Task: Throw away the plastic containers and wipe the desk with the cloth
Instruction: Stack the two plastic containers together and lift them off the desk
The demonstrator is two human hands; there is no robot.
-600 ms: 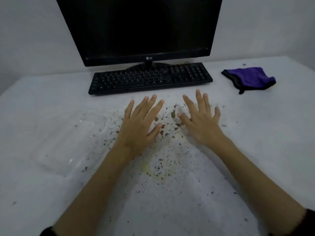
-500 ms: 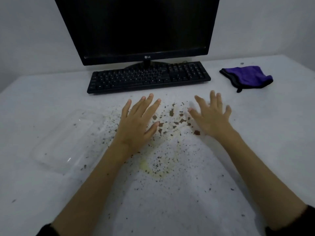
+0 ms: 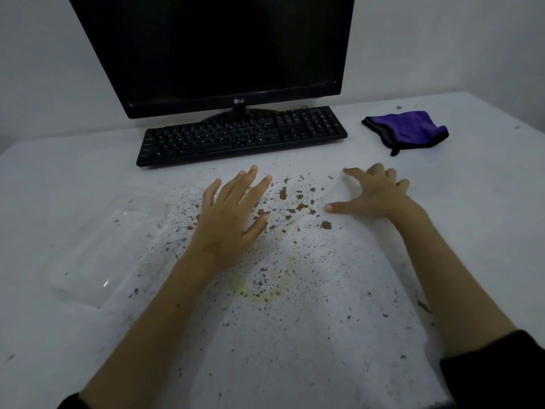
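Observation:
A clear plastic container lies on the white desk at the left, hard to make out. The purple cloth with a dark border lies crumpled at the back right. My left hand hovers flat, fingers apart, over brown crumbs. My right hand is spread to the right of the crumbs, thumb and forefinger wide apart, holding nothing I can see. A paler patch lies under both arms; whether it is more clear plastic I cannot tell.
A black keyboard and a dark monitor stand at the back of the desk against the wall. Dark specks and a yellowish ring stain cover the desk's middle. The desk's right edge runs past the cloth.
My right hand has slid to the right and spread its thumb wide, uncovering more brown crumbs. My left hand has barely moved.

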